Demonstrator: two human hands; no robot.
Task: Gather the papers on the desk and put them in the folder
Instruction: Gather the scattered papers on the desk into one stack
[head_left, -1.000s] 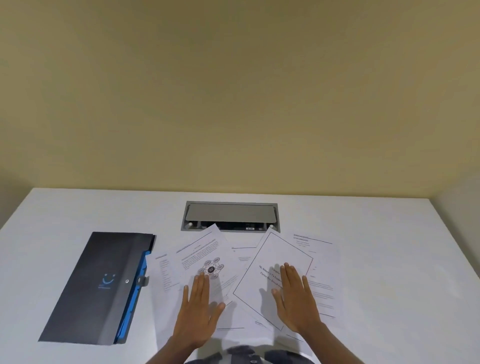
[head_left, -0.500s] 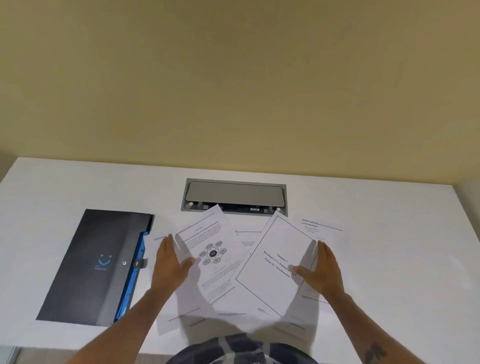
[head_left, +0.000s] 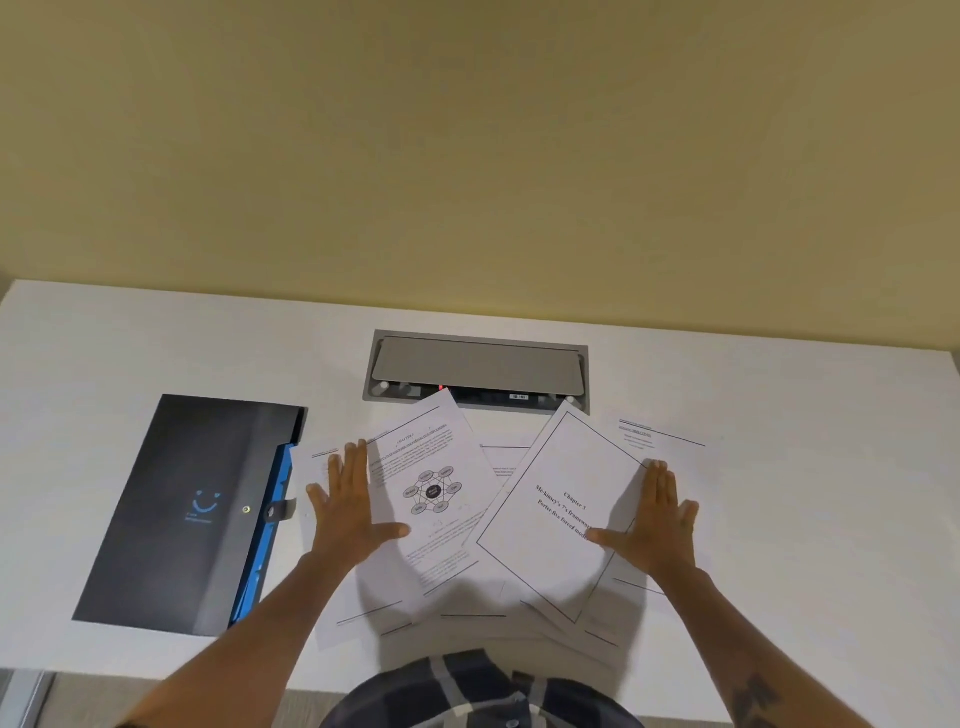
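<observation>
Several white printed papers lie fanned and overlapping on the white desk in front of me. One sheet with a round diagram (head_left: 431, 491) is on the left, a bordered title sheet (head_left: 563, 512) on the right. My left hand (head_left: 350, 512) lies flat, fingers spread, on the left side of the spread. My right hand (head_left: 657, 525) lies flat on the right side, thumb on the title sheet. A dark grey folder (head_left: 192, 512) with a blue edge and a snap clasp lies closed to the left, touching the leftmost sheet.
A grey cable hatch (head_left: 478, 364) is set in the white desk (head_left: 805, 519) behind the papers. A beige wall rises right behind the desk. My checked shirt shows at the desk's near edge.
Both hands have moved apart from the middle of the papers to the outer left and right sides of the spread. The sheets have barely shifted.
</observation>
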